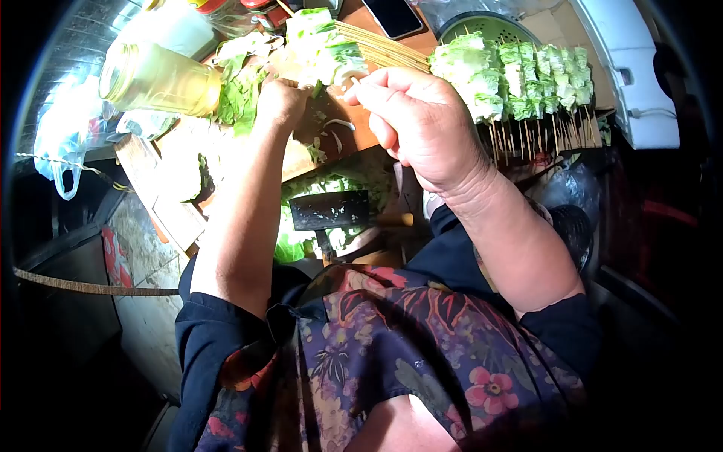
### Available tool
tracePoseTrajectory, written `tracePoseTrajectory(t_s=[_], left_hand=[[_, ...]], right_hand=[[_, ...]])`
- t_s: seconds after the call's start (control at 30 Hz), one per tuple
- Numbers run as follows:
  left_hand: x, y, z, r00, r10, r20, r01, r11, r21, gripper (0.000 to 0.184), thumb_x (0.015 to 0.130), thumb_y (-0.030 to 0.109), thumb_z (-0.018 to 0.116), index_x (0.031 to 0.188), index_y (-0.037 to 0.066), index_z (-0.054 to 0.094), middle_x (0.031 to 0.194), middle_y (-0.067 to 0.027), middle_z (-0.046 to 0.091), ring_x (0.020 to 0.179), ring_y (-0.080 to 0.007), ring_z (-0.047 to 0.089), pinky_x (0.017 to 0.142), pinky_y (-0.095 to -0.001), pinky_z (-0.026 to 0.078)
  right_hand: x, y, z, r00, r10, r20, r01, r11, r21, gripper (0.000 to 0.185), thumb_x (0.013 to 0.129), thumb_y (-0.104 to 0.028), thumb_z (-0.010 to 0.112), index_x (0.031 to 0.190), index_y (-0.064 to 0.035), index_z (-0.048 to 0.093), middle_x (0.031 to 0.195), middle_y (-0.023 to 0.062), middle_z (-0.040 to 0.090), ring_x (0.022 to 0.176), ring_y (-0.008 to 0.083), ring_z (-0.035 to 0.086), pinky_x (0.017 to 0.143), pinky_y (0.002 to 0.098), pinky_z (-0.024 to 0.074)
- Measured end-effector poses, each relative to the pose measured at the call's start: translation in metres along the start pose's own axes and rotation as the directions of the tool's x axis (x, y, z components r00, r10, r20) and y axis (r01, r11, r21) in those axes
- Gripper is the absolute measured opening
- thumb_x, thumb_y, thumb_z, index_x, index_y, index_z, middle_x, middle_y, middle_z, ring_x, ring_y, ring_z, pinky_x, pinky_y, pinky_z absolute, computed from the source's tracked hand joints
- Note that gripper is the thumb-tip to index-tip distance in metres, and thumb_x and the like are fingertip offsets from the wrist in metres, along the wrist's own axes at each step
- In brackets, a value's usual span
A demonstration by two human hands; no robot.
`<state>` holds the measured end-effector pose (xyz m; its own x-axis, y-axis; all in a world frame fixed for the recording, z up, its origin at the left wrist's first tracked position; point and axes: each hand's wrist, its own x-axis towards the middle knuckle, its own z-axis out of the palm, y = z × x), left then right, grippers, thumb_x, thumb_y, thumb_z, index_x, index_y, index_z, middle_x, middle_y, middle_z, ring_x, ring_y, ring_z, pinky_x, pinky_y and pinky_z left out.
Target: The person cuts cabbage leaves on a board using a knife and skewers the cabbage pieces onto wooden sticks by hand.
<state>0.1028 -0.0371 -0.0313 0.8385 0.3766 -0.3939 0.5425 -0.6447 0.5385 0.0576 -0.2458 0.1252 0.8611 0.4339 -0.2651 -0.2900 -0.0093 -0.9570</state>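
My right hand (pixel 425 117) is closed in a pinch, thumb against forefinger, on a thin bamboo skewer (pixel 355 80) of which only a short end shows. Just beyond that end lies a stack of pale green leaf pieces (pixel 320 49), which look like cabbage or lettuce. My left hand (pixel 282 104) rests low over the wooden board (pixel 354 139), its fingers curled beside the stack. Glare hides what those fingers hold, if anything. Dark green leaves (pixel 239 102) lie left of that hand. Behind the stack is a bundle of bare bamboo skewers (pixel 388 53).
Finished leaf skewers (pixel 520 79) lie in a row at the right, before a green colander (pixel 489 29). A phone (pixel 393 16) sits at the back. A tilted jar (pixel 154 79) stands left. Below the board, a cleaver (pixel 330 209) lies over chopped greens (pixel 290 245).
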Motion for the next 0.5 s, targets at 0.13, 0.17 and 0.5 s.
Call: tracePoseTrajectory(t_s=[0.13, 0.17, 0.5], left_hand=[[0.011, -0.008, 0.013, 0.998, -0.052, -0.018, 0.046, 0.968, -0.247, 0.025, 0.074, 0.018, 0.074, 0.089, -0.001, 0.068, 0.085, -0.0133, 0.069, 0.08, -0.0182, 0.066, 0.08, -0.0299, 0.051], [0.012, -0.01, 0.016, 1.0, 0.01, -0.026, -0.017, 0.963, -0.27, 0.029, 0.074, 0.022, 0.074, 0.092, 0.001, 0.067, 0.085, -0.0109, 0.068, 0.077, -0.0174, 0.065, 0.072, -0.0301, 0.051], [-0.022, -0.009, 0.005, 0.99, -0.079, 0.115, 0.137, 0.415, -0.899, 0.019, 0.078, -0.003, 0.06, 0.095, 0.0, 0.051, 0.074, -0.0056, 0.056, 0.055, -0.0143, 0.056, 0.052, -0.0262, 0.052]], right_hand=[[0.001, 0.002, -0.001, 1.0, -0.008, 0.009, 0.008, 1.0, -0.009, 0.023, 0.093, -0.02, 0.052, 0.092, -0.0005, 0.064, 0.054, -0.0028, 0.047, 0.042, 0.0016, 0.035, 0.039, 0.016, 0.0279], [0.001, 0.001, -0.002, 1.0, -0.008, 0.011, 0.008, 1.0, -0.01, 0.022, 0.093, -0.02, 0.053, 0.092, -0.0005, 0.064, 0.054, -0.0029, 0.047, 0.042, 0.0015, 0.036, 0.039, 0.016, 0.0283], [-0.002, 0.01, 0.0, 0.998, -0.017, 0.053, 0.022, 0.996, -0.09, 0.02, 0.091, -0.018, 0.055, 0.087, -0.0004, 0.064, 0.055, -0.0033, 0.048, 0.046, 0.0015, 0.039, 0.043, 0.0168, 0.0304]])
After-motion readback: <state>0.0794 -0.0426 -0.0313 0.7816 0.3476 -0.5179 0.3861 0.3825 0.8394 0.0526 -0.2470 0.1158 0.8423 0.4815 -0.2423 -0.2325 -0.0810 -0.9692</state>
